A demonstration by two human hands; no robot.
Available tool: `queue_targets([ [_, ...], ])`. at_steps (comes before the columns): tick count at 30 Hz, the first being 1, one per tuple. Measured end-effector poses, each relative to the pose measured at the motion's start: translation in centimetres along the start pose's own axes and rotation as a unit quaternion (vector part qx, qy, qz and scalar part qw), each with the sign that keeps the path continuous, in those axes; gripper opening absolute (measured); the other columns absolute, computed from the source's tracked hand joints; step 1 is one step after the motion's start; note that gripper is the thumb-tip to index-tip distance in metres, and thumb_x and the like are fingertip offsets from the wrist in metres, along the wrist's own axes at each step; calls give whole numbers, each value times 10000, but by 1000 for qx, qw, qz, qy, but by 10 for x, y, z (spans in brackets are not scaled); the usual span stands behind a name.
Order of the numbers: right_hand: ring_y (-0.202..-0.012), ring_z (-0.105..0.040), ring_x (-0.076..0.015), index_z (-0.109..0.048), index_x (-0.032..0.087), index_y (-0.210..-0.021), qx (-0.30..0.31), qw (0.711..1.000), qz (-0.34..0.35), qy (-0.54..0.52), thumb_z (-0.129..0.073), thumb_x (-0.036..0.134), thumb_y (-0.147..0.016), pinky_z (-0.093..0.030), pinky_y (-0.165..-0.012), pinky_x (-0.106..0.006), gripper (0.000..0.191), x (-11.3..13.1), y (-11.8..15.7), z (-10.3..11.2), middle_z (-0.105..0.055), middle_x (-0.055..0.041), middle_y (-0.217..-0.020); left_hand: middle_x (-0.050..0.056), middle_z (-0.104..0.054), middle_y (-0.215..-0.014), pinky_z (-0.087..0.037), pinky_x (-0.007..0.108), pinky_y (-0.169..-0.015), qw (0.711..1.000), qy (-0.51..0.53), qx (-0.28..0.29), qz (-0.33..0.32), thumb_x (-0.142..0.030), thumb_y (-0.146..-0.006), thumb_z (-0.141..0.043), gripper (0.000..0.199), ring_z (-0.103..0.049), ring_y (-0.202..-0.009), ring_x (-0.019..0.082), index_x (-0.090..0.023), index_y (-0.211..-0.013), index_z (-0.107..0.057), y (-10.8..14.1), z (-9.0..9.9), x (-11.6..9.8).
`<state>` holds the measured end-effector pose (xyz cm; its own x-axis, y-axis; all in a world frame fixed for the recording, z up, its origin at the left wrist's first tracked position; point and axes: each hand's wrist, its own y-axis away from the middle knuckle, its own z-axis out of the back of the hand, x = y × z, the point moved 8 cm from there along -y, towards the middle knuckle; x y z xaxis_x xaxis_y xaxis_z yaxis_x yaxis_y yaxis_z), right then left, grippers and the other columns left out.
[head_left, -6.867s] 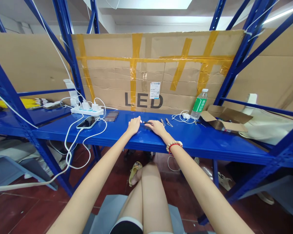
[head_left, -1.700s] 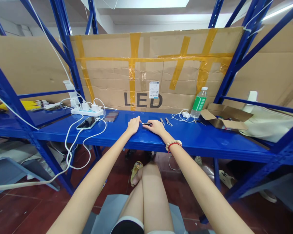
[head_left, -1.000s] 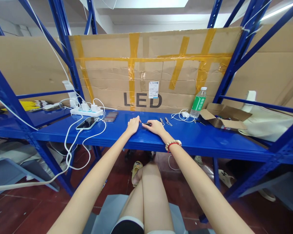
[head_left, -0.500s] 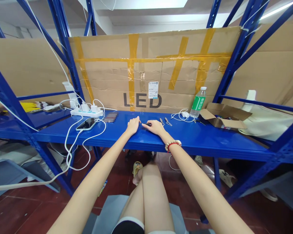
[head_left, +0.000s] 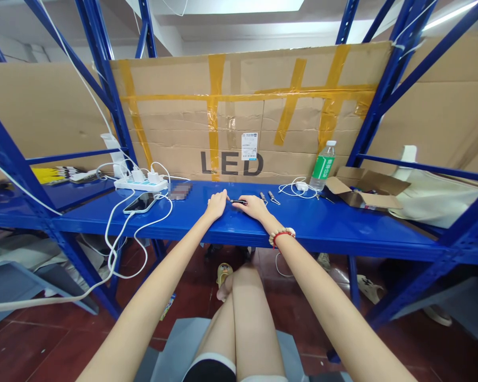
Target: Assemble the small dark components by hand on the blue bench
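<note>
My right hand (head_left: 253, 206) is closed around a small, slim black tool (head_left: 240, 201) just above the blue tabletop (head_left: 302, 220). The tool's thin tip points left; its exact kind is too small to tell. Close to that tip, my left hand (head_left: 216, 205) has its fingers bent and pressed together. What those fingers pinch, if anything, is hidden. Two small grey metal pieces with wire-like loops lie just beyond my right hand: a left metal piece (head_left: 263, 198) and a right metal piece (head_left: 274, 198).
On the left lie a white power strip (head_left: 142, 183) with plugs, a phone (head_left: 141, 203) and loose white cables. To the right are a coiled white cable (head_left: 295, 188), a green-labelled bottle (head_left: 323, 166) and an open cardboard box (head_left: 366, 190). A cardboard panel (head_left: 175, 127) stands behind.
The black tool in my right hand has tilted slightly, and more of it shows between my hands. Both hands stay almost in place.
</note>
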<state>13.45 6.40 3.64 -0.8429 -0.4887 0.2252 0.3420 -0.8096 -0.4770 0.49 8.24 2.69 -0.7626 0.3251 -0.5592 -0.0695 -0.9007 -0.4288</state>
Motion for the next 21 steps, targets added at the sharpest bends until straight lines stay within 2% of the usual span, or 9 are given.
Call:
queue_targets([
  [21, -739, -590, -152, -651, 210, -787, 2, 1000, 3, 12, -477, 530, -840, -297, -552, -215, 368, 3, 1, 3, -687, -28, -816, 48, -646, -911, -365, 367, -915, 1000, 5, 2, -2, -397, -929, -82, 599, -544, -946, 213, -206, -761, -624, -4, -5, 5],
])
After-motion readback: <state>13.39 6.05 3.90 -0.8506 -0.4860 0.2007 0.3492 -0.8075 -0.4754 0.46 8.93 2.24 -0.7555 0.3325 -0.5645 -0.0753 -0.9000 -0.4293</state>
